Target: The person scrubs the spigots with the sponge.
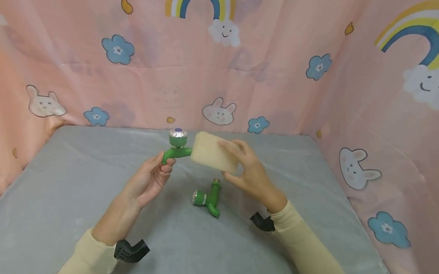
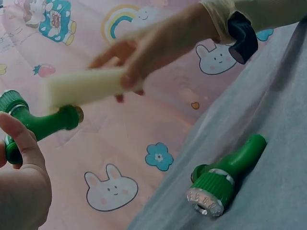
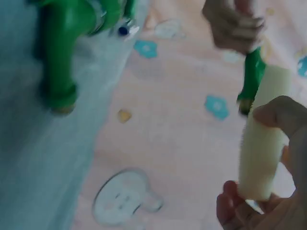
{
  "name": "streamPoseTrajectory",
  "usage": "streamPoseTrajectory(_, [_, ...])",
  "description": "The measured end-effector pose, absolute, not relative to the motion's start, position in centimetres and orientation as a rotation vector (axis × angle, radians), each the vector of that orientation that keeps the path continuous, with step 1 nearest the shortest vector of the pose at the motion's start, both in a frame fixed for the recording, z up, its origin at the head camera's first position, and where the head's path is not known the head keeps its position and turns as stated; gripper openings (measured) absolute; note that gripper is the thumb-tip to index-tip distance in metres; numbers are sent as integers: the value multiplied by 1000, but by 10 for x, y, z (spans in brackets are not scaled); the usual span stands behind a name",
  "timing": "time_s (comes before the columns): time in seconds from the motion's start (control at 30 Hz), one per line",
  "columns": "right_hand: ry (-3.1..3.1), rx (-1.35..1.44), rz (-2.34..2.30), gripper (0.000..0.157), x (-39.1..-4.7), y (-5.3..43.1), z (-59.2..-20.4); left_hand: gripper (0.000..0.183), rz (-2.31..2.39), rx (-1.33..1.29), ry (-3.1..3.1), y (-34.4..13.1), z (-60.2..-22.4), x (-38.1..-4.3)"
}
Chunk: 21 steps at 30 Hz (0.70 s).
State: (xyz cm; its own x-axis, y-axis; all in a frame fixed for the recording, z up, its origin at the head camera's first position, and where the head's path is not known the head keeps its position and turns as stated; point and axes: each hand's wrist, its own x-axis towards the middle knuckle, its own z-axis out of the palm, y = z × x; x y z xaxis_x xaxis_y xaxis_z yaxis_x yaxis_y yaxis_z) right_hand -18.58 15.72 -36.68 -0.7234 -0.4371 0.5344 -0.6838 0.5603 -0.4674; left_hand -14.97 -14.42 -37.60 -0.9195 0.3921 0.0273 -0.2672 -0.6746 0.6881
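My left hand point(image 1: 153, 178) grips a green tap point(image 1: 177, 152) by its spout end, raised above the table, its silver-capped knob upward. In my right hand point(image 1: 252, 172) is a pale cream sponge point(image 1: 215, 152), pinched between thumb and fingers. The sponge's far end lies against the tap's threaded pipe end, and in the head view it hides that end. Below and between the hands, a second green tap point(image 1: 213, 199) rests on the table, its knob pointing left; the left wrist view shows this tap point(image 2: 225, 177) too.
A grey cloth covers the table point(image 1: 76, 180). Behind it and at the right hangs a pink curtain point(image 1: 281, 42) printed with rainbows, rabbits and flowers. Black wrist mounts point(image 1: 131, 251) sit at both sleeve cuffs.
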Motion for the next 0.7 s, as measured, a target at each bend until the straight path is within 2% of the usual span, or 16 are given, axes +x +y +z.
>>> streamPoseTrajectory(0.17, [-2479,647,898,73,-192,162,-368,30,2566,234,1109,-147,-376,-152])
streamPoseTrajectory(0.37, [-2468,909,896,71,-185,151,-364,29,2546,255,1199,-145,-376,-152])
streamPoseTrajectory(0.47, [-2535,800,798,67,-188,154,-365,27,2552,213,1275,-144,-376,-152])
streamPoseTrajectory(0.57, [-2469,691,909,66,-188,161,-361,25,2509,151,1447,-141,-377,-152])
streamPoseTrajectory(0.7, [-2324,853,1010,66,-174,154,-354,21,2390,130,1725,-133,-377,-153])
